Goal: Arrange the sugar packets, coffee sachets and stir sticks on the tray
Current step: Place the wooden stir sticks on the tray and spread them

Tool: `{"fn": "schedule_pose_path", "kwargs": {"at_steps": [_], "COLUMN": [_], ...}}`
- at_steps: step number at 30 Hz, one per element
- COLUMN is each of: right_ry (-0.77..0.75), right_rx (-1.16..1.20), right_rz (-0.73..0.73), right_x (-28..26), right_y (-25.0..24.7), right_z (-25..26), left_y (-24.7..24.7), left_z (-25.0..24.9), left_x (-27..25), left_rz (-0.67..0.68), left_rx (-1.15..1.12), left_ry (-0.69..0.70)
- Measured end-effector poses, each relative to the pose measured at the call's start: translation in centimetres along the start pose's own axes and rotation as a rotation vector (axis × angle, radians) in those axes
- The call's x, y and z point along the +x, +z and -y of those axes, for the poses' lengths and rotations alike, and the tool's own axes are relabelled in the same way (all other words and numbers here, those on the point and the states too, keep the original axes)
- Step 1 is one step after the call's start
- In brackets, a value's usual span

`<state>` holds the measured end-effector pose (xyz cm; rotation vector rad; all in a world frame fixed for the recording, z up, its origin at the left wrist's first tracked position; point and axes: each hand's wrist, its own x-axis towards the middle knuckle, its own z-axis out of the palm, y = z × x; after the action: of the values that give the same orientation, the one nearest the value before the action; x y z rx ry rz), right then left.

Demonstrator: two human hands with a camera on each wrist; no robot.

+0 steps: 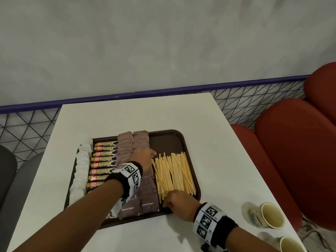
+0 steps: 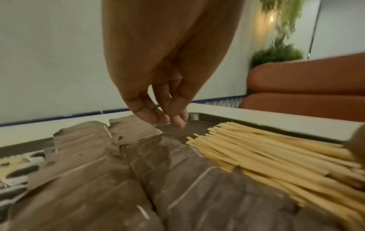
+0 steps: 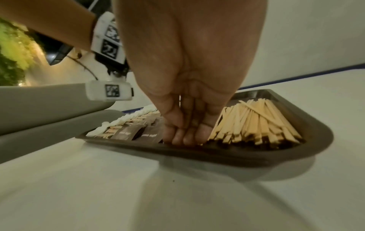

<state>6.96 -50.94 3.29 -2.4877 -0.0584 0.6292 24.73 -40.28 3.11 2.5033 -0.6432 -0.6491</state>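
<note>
Squaring up the wooden stir sticks point(image 1: 173, 176) on the brown tray point(image 1: 169, 139): right hand point(image 1: 179, 201), fingers straight, against their near ends; left hand point(image 1: 143, 156), loosely extended, at their far ends, empty.

You're looking at a dark brown tray point(image 1: 169, 140), pale yellow stir sticks point(image 1: 174, 173), brown sugar packets point(image 1: 145, 190), white table point(image 1: 138, 113).
</note>
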Motion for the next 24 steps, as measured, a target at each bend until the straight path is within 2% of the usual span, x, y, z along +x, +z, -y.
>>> {"fn": "schedule_pose_path", "kwargs": {"at_steps": [3, 9, 24], "right_ry": [0.000, -0.016, -0.080], "right_rx": [-0.081, -0.066, -0.136], "right_rz": [0.015, -0.073, -0.160], "right_x": [0.0, 1.0, 0.4], "right_y": [0.7, 1.0, 1.6], "right_z": [0.3, 0.1, -0.1], "left_y": [-0.6, 0.1, 0.0], "left_z": [-0.3, -1.4, -1.7], "left_x": [0.3, 0.2, 0.4], "left_rz": [0.047, 0.093, 0.094], "left_rx": [0.196, 0.444, 0.377], "left_ry": [0.053, 0.091, 0.049]}}
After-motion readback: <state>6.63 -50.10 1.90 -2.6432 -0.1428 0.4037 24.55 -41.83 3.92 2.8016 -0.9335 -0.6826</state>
